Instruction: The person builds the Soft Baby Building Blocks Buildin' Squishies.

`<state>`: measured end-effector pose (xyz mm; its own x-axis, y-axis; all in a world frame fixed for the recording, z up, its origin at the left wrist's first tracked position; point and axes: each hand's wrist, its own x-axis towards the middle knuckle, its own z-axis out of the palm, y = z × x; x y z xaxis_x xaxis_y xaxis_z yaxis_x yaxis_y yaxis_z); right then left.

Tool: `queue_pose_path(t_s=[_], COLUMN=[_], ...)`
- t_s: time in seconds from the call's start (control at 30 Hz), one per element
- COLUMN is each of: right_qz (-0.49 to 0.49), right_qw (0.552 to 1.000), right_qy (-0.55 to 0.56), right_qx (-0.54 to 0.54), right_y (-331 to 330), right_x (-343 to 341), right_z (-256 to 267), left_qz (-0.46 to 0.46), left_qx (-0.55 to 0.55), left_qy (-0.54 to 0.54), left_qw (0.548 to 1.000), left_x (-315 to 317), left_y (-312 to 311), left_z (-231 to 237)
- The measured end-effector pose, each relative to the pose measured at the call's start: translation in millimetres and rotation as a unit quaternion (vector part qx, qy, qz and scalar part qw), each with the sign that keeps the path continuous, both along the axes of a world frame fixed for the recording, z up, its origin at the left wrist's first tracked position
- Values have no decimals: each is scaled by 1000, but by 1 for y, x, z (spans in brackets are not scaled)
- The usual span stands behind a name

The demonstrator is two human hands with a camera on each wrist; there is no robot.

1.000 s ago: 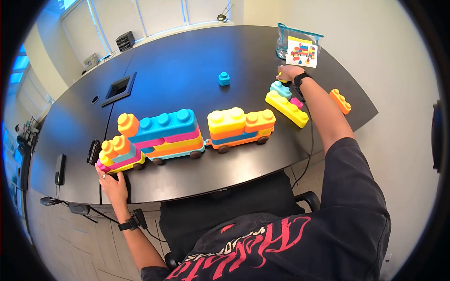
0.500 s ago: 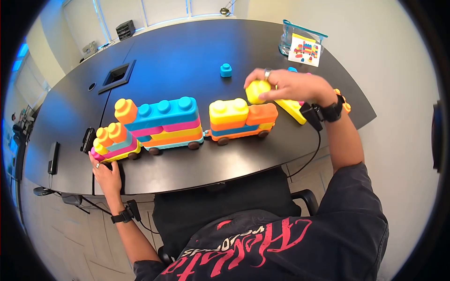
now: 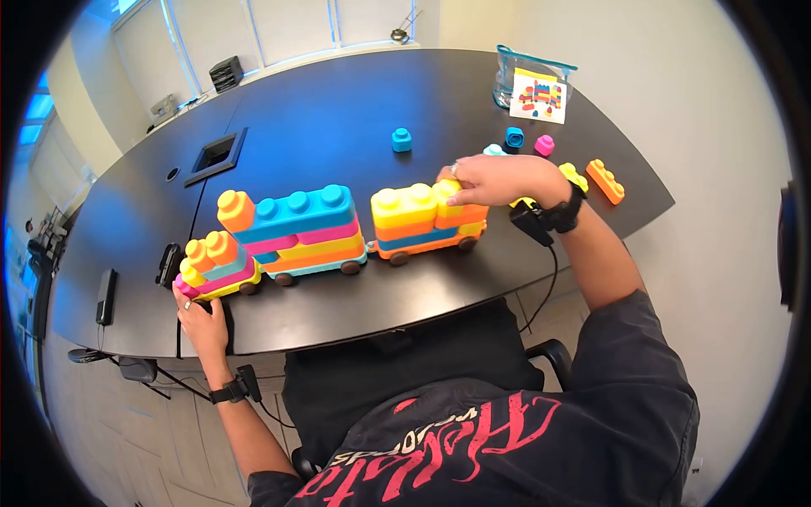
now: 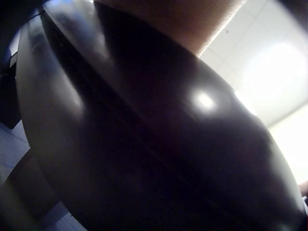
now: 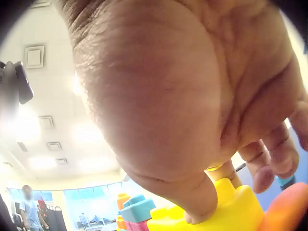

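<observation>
My right hand (image 3: 507, 180) pinches a square yellow building block (image 3: 446, 209) between thumb and fingers. That block sits over the orange block on the rear wagon (image 3: 414, 243) of a toy train, right beside a longer yellow block (image 3: 404, 213). In the right wrist view the thumb presses the near side of the yellow block (image 5: 238, 209), with fingers beyond it. At the train's other end, my left hand (image 3: 203, 328) touches the front car (image 3: 224, 286), fingers at its pink nose and thumb along the near side. The left wrist view shows only the dark tabletop and part of the arm.
Loose blocks lie on the right: orange (image 3: 606, 182), pink (image 3: 544, 145), dark blue (image 3: 514, 137) and others partly hidden by the right arm. A blue block (image 3: 401, 140) stands farther back. Behind them is a clear bag (image 3: 505, 80) with a picture card (image 3: 538, 97).
My right hand has brought the yellow block from the loose pile leftward onto the rear wagon's orange block. My left hand has stayed at the train's front.
</observation>
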<state>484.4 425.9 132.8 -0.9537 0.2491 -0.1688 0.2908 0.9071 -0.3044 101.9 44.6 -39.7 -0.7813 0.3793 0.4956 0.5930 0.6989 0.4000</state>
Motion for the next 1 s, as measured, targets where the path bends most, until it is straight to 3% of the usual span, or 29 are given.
queue_pose_path(t_s=[0.2, 0.47, 0.53, 0.6, 0.67, 0.8, 0.87, 1.0], right_qz=[-66, -24, -140, -143, -227, -321, -418, -451], right_qw=[997, 988, 973, 959, 938, 919, 893, 889], right_qy=[16, 142, 182, 246, 261, 223, 125, 70], right_qx=[20, 60, -22, -7, -10, 40, 113, 44], right_y=[-17, -17, -21, -2, 11, 40, 40, 32], right_x=[-3, 27, 41, 57, 77, 121, 142, 162], right_z=[-8, -24, -17, -26, -28, -46, -57, -86], left_qz=[-12, 12, 4, 3, 13, 5, 2, -13], left_qx=[-4, -22, 29, 28, 10, 17, 13, -10], left_qy=[-2, 37, 18, 13, 10, 23, 31, 73], left_qw=[1000, 999, 999, 1000, 1000, 1000, 999, 997], left_x=[5, 2, 8, 12, 11, 8, 3, -10], left_y=[2, 4, 5, 6, 5, 4, 2, -3], left_z=[4, 0, 2, 7, 6, 2, -2, -14])
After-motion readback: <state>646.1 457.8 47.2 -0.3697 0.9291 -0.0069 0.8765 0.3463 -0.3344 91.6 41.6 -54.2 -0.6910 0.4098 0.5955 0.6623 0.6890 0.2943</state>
